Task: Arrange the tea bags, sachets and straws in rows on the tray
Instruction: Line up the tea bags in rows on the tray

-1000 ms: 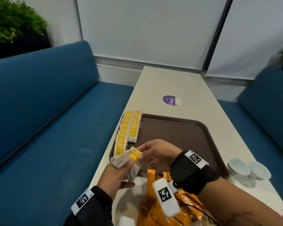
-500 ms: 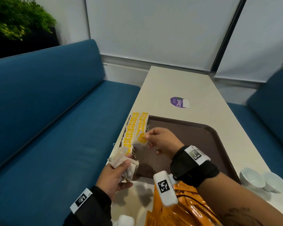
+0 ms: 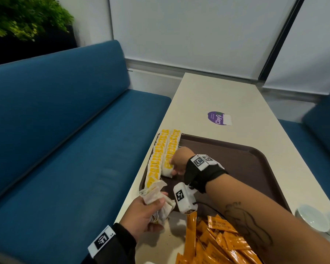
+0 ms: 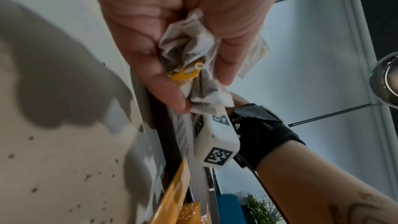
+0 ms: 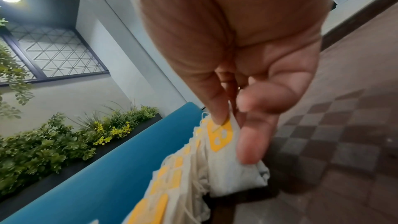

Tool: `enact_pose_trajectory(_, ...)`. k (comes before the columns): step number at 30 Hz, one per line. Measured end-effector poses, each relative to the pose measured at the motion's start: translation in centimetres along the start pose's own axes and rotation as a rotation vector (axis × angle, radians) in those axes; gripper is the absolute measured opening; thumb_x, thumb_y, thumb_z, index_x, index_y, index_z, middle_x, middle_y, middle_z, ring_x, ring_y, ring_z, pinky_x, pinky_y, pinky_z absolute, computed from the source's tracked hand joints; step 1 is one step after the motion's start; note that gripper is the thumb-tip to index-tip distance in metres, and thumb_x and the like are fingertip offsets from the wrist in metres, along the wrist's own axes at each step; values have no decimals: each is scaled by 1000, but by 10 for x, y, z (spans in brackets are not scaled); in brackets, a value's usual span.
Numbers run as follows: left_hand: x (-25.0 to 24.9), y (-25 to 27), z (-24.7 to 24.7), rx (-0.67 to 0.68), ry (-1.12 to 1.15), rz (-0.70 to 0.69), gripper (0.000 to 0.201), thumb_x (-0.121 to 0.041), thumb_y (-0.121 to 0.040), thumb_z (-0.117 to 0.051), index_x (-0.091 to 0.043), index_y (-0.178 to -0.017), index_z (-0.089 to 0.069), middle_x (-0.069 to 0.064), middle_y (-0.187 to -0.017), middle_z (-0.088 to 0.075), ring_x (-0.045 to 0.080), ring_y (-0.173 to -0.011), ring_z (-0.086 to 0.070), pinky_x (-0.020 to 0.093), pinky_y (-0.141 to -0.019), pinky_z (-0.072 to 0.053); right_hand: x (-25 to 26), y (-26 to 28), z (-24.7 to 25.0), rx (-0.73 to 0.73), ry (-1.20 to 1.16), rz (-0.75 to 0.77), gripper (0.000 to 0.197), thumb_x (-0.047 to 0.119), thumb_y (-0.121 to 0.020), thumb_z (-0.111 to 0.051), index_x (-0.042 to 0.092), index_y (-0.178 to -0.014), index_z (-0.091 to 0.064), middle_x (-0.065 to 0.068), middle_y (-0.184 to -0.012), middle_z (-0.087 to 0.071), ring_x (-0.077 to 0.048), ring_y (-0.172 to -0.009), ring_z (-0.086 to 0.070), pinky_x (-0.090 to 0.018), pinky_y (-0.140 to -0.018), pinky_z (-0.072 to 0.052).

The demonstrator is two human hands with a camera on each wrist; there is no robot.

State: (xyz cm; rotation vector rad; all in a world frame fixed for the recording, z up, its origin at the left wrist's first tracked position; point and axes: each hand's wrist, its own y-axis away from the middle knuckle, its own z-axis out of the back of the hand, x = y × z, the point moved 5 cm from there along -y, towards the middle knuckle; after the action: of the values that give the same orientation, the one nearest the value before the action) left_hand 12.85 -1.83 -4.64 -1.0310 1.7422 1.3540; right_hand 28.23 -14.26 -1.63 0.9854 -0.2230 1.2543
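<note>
Two rows of white tea bags with yellow tags (image 3: 161,151) lie along the left edge of the brown tray (image 3: 242,168). My right hand (image 3: 176,161) pinches one tea bag (image 5: 226,149) between thumb and fingers and holds it at the near end of the inner row. My left hand (image 3: 145,216) grips a bunch of tea bags (image 3: 156,199) (image 4: 193,67) above the table's near left edge. A heap of orange sachets (image 3: 217,242) lies at the near edge, under my right forearm. No straws are in view.
The tray sits on a long cream table (image 3: 236,96) with a purple sticker (image 3: 218,118) beyond it. Two small white bowls (image 3: 320,220) stand at the right. Blue benches (image 3: 65,140) flank the table on both sides.
My right hand took one tea bag from the bunch in my left hand and carried it forward and down to the near end of the inner row. My left hand stayed near the table edge.
</note>
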Motion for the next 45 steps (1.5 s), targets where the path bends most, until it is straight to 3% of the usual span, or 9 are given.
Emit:
enact_pose_trajectory(2,0,1,0,1,-12,9,15,-15,-90,-58,-16,-101,-68,11,-94,-68,20,-71,-63,31,-53,-53,-1,-7,1,-24,41,23,28,10,-90,-56,-3,-114,-60,-20,-110,-66,-15,-58,-60,-12,-37,-42)
enact_pose_trajectory(6,-2,4,-1,13,-38,13,15,-15,-90,-57,-16,-100,-68,9,-91,-66,21,-71,-61,29,-50,-52,1,-2,5,-73,136,31,19,19,-87,-67,1,-92,-62,-15,-95,-69,-24,-82,-68,-29,-72,-56)
enact_pose_trajectory(8,-5,7,-3,20,-55,5,14,-14,-91,-56,-14,-99,-68,7,-86,-65,18,-65,-60,28,-49,-52,8,16,13,-93,135,121,22,25,-87,-67,4,-87,-62,-9,-81,-63,-19,-72,-61,-27,-63,-49)
enact_pose_trajectory(14,-10,11,-6,4,-160,-60,11,-18,-90,-58,-19,-98,-67,6,-89,-65,15,-76,-58,27,-52,-51,-2,104,7,288,-64,143,35,47,-84,-65,13,-86,-58,-1,-64,-62,-11,-51,-54,-22,-45,-28)
enact_pose_trajectory(21,-5,16,-19,7,-298,-97,18,-7,-91,-51,-9,-97,-67,4,-63,-59,11,-49,-51,21,-45,-44,-28,144,-5,355,-429,98,10,10,-87,-63,12,-84,-54,-3,-62,-60,-9,-46,-53,-19,-42,-28)
enact_pose_trajectory(25,0,23,-23,32,-346,-104,18,-9,-93,-48,-10,-93,-66,15,-76,-63,17,-54,-49,22,-47,-45,-32,150,-1,333,-492,98,20,-7,-84,-59,12,-89,-53,-5,-69,-62,-10,-49,-53,-20,-41,-30)
enact_pose_trajectory(35,4,31,-11,5,-343,-62,13,-13,-91,-52,-17,-95,-64,12,-93,-64,21,-73,-57,26,-52,-51,-26,155,21,48,-213,209,19,1,-92,-51,19,-101,-50,-3,-91,-58,-10,-61,-61,-20,-42,-48)
enact_pose_trajectory(40,0,38,-1,-21,-238,-48,19,-21,-70,-59,-13,-86,-65,-1,-62,-62,14,-54,-53,26,-51,-47,-18,129,25,-72,-7,274,25,-6,-87,-48,18,-94,-47,-2,-86,-46,-14,-57,-63,-21,-39,-43)
enact_pose_trajectory(45,2,35,8,-47,-213,-41,4,-13,-82,-61,-13,-86,-62,2,-66,-61,15,-55,-55,29,-54,-48,3,92,17,-56,272,360,29,-2,-82,-61,10,-109,-60,2,-85,-53,-11,-74,-53,-16,-57,-44)
